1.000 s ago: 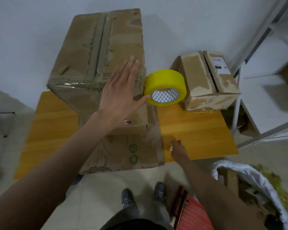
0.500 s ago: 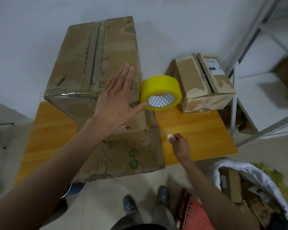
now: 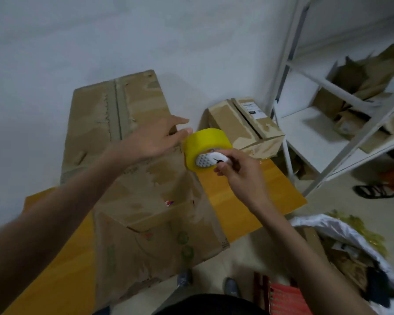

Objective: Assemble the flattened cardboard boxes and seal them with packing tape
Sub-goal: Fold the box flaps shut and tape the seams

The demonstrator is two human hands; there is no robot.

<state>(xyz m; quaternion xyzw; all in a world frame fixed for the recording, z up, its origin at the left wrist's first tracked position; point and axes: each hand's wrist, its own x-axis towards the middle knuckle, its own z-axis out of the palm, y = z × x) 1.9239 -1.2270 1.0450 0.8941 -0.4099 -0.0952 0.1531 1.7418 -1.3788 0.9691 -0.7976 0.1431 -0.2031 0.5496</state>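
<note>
Right hand [image 3: 239,171] has come up from the table edge to the open face of the yellow tape roll [image 3: 205,146], and the left hand [image 3: 156,138] has turned from flat on the box to reaching sideways at the roll. Using the roll as landmark: large cardboard box [image 3: 123,137] is just left of it, touching or nearly so, long axis running from the near table edge back toward the wall, taped seam along its top, worn and peeling. A flattened box panel [image 3: 159,244] with green marks lies below-left of the roll, under the large box and hanging over the near edge of the orange table [image 3: 248,201]. Small cardboard box [image 3: 246,126] sits just right of and behind the roll, white label on top, long axis angled back-left to front-right. Roll stands on its edge, core axis pointing toward the camera and slightly right, patterned white core facing the right hand. Left hand is open wide, fingers straight, fingertips and thumb against the roll's left side. Right hand is curled, pinching a small white object [image 3: 221,159] with a dark mark, held in front of the core; what it is, can't tell. White shelving rack [image 3: 328,110] is right of the roll, a white bag [image 3: 341,235] of scraps below-right.
</note>
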